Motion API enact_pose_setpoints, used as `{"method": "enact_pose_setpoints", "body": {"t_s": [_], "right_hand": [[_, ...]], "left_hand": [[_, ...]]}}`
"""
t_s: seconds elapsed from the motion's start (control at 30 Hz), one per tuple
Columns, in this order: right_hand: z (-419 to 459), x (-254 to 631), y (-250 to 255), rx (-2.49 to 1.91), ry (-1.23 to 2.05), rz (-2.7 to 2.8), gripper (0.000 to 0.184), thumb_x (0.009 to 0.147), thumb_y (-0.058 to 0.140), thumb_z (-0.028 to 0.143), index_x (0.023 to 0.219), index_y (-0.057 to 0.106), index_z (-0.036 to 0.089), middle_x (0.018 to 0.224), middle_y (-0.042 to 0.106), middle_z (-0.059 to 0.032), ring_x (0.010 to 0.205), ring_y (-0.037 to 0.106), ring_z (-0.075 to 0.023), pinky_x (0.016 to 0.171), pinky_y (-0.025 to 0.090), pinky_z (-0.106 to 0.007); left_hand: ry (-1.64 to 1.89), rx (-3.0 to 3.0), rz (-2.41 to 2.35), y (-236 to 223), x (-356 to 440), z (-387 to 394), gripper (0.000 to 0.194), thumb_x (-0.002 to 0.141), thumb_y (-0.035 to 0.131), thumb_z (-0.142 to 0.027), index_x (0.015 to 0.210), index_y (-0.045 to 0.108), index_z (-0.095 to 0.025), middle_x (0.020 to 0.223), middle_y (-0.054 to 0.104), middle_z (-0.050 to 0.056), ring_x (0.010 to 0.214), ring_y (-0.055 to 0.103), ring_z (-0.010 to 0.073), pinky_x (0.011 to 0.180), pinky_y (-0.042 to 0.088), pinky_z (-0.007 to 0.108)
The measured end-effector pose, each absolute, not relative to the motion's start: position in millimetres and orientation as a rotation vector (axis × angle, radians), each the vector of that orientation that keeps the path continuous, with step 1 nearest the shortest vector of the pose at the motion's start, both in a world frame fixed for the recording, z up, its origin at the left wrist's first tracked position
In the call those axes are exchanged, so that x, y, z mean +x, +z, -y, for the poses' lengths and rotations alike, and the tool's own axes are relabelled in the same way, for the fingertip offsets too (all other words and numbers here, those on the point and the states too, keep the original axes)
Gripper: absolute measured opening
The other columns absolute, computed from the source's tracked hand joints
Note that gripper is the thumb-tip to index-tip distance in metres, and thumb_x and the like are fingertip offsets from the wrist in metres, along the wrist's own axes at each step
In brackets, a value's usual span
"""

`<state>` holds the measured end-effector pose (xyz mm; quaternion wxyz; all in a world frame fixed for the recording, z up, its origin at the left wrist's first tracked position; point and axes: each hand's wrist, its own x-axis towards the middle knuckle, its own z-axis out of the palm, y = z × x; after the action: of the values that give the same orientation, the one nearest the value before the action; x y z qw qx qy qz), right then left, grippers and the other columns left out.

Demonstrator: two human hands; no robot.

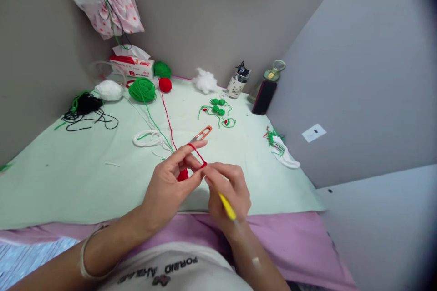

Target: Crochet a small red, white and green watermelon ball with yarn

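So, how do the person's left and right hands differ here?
The left hand has red yarn running over its outstretched index finger, while the right hand curls around a yellow tool, held rather like a pen. A pale bangle circles the left forearm; none shows on the right. Both hands are bare and meet at a small red piece.

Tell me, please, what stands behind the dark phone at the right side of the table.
Behind the phone is a bottle; its greenish lid and loop handle show above. The phone covers much of its body, so that part cannot be seen.
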<state>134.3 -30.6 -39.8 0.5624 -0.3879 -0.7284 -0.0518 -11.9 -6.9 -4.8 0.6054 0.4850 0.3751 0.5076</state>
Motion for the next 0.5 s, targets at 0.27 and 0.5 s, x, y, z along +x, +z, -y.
{"method": "enact_pose_setpoints", "body": {"t_s": [0.27, 0.5], "right_hand": [[30, 135, -29, -0.891, 0.278, 1.385, 0.026, 0.101, 0.055, 0.014, 0.109, 0.075, 0.028, 0.092, 0.074, -0.0046, 0.081, 0.068, -0.0185, 0.069, 0.058, -0.035], [24, 133, -20, -0.853, 0.560, 1.308, 0.018, 0.101, 0.059, 0.021, 0.099, 0.076, 0.025, 0.092, 0.076, -0.0041, 0.083, 0.069, -0.0180, 0.069, 0.057, -0.033]], "left_hand": [[0.939, 0.660, -0.643, -3, -19, -3, 0.042, 0.081, 0.084, -0.023, 0.122, 0.076, -0.017, 0.063, 0.047, -0.008, 0.049, 0.028, 0.0027, 0.049, 0.031, 0.017], [1.005, 0.920, -0.714, -4, -15, 2, 0.038, 0.082, 0.084, -0.030, 0.119, 0.079, -0.024, 0.070, 0.057, -0.004, 0.059, 0.045, 0.0088, 0.055, 0.040, 0.022]]}}
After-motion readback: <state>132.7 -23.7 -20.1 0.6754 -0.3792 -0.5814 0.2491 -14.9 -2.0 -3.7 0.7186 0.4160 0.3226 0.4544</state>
